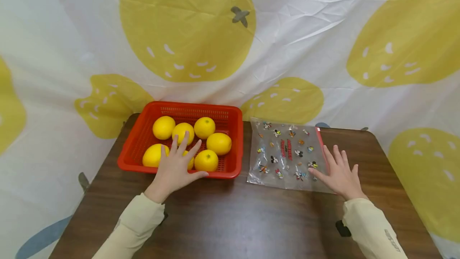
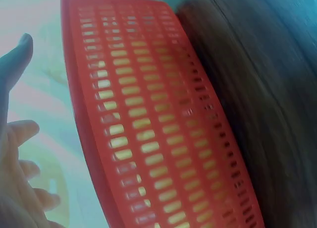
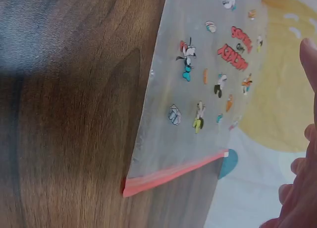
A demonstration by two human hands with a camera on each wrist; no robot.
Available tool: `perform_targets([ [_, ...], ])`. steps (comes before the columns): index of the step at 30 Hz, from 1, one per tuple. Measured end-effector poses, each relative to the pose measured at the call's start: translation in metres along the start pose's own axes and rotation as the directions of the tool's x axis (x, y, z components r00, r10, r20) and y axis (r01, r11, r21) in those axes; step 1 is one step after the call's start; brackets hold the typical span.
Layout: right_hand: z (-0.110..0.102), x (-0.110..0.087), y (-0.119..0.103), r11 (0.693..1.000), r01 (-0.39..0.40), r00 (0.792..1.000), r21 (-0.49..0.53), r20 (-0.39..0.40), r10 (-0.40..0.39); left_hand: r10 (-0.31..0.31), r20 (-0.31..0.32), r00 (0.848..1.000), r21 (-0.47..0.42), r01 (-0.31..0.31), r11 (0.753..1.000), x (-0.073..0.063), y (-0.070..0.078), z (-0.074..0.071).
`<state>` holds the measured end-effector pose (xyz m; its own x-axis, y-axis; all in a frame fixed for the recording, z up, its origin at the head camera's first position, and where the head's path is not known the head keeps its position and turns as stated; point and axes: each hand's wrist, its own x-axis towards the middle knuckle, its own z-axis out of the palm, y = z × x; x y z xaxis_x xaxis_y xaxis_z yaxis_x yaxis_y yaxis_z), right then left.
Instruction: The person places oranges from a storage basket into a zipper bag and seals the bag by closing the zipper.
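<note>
My left hand (image 1: 176, 170) hovers with spread fingers over the front of a red plastic basket (image 1: 235, 131), overlapping some of the fruit in the head view. Several round yellow fruits, lemon-coloured like oranges (image 1: 205, 127), lie inside the basket. In the left wrist view the slotted basket wall (image 2: 148, 114) shows yellow through its holes, the fingers apart from it. To the right lies a flat clear zip bag (image 1: 266, 147) printed with cartoon figures, its red zip edge (image 3: 173, 176) facing right. My right hand (image 1: 341, 175), fingers spread, is above that edge and holds nothing.
Everything stands on a dark brown wooden table (image 1: 233, 219). A white curtain (image 1: 287, 43) with big yellow fruit prints hangs right behind the table and along its sides. The basket and bag are near the back edge, side by side.
</note>
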<state>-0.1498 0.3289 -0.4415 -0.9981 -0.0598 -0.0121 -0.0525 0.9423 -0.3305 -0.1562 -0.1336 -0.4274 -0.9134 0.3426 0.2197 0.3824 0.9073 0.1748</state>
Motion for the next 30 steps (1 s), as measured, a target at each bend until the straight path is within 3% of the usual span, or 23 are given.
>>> perform_targets([
  [5,0.003,0.009,0.004,0.999,-0.036,0.998,0.031,0.049,0.035,0.039,-0.017,0.999,-0.047,-0.040,0.998,0.003,0.012,0.000],
  [10,0.006,0.018,0.010,0.998,-0.059,0.996,0.028,0.070,0.057,0.122,-0.075,0.990,-0.047,-0.126,0.991,0.005,0.021,0.003],
  [18,0.008,0.027,0.021,0.989,-0.142,0.982,0.031,0.131,0.137,0.165,-0.010,0.986,-0.114,-0.165,0.980,0.006,0.030,0.009],
  [25,0.014,0.031,0.035,0.977,-0.214,0.967,0.012,0.147,0.210,0.252,-0.074,0.965,-0.126,-0.260,0.957,0.006,0.032,0.014],
  [30,0.021,0.029,0.043,0.965,-0.262,0.952,-0.012,0.164,0.260,0.272,-0.067,0.960,-0.157,-0.280,0.947,0.007,0.032,0.016],
])
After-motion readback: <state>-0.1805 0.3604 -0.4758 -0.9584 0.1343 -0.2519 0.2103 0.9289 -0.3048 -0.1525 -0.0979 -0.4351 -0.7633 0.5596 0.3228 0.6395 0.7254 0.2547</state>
